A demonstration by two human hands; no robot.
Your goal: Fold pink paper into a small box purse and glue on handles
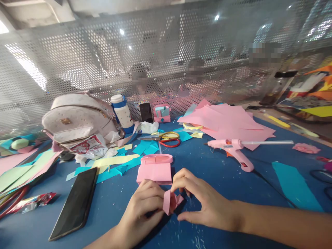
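Observation:
My left hand (pixel 144 211) is closed on a small folded strip of pink paper (pixel 167 202), which bends into a loop with a loose end at its right. Over on the right side of the strip, my right hand (pixel 199 200) has its thumb and fingers apart, the fingertips at the strip's upper edge. Just beyond both hands stands a pink paper bag (pixel 155 173) with a looped band on top. A pink glue gun (pixel 237 150) with a clear stick lies farther right.
A black phone (pixel 75 204) lies at the left. Scissors (pixel 168 138), blue paper scraps (pixel 146 147) and stacked pink paper (pixel 223 121) are farther back. A backpack (pixel 77 121) and bottle (pixel 123 114) stand before a perforated screen (pixel 103 62). The glue gun's cord (pixel 275 189) runs right.

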